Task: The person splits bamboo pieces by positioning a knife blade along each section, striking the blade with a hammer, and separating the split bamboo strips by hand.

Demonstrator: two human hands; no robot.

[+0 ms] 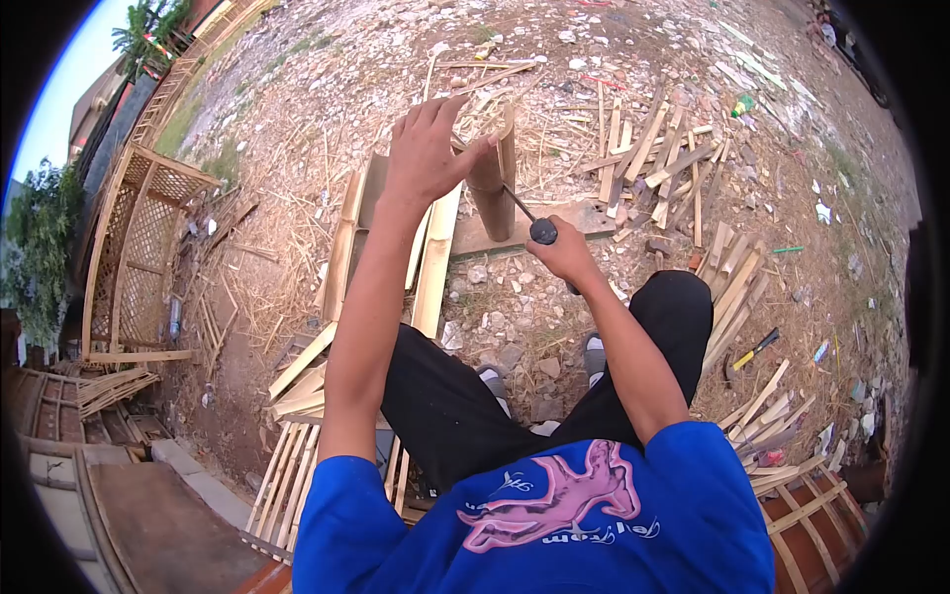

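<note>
An upright bamboo section (492, 203) stands on a flat wooden board (584, 220) on the ground, its top partly split. My left hand (426, 153) is at its upper left, fingers stretched out and thumb by the bamboo; whether it touches is unclear. With my right hand (566, 252) I grip a tool with a round black end (543, 231). A thin dark bar (520, 205), like a blade seen edge-on, runs from that end to the bamboo's side. Long split bamboo pieces (435, 262) lie to the left of the board.
Split bamboo strips lie in a pile (668, 158) ahead right and a stack (734, 292) beside my right knee. A tool with a black and yellow handle (757, 348) lies farther right. A latticed bamboo frame (134, 257) stands left. Stones and shavings cover the ground.
</note>
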